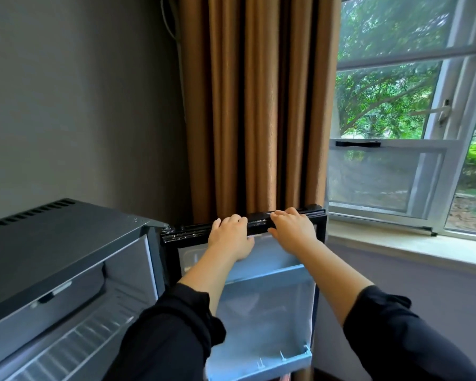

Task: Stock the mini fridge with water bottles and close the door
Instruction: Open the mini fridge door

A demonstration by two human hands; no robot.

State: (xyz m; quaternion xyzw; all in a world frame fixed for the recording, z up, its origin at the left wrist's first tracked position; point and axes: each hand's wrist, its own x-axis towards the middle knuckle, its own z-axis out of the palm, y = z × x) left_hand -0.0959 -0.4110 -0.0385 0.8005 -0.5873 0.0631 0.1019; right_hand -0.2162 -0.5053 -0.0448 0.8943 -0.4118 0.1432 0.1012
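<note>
A grey wall [80,105] fills the left of the view, and a brown pleated curtain [253,105] hangs down the middle. To the right is a white-framed window [412,105] with one pane swung outward and green trees beyond. Its pale sill [410,248] runs along below.

The fridge [52,243] stands low at the left against the wall. It is dark grey, with a row of vent slots along the back of its top. Its front is open, and a white wire rack [74,345] shows inside the light interior.

The door [272,312] stands wide open to the right of the fridge, just in front of the curtain's lower end, with its pale inner lining facing the camera. A black frame runs round the lining, and a light blue bin [259,367] sits at the foot of the door.

Two arms in black sleeves [171,339] pushed up the forearms reach forward to the door's top edge. The left hand [231,235] grips that edge near its middle, with the fingers curled over the top and the palm against the inner face. The right hand [294,229] grips the same edge just beside it, nearer the free corner, with the fingers hooked over in the same way. The two hands are close together but not touching.
</note>
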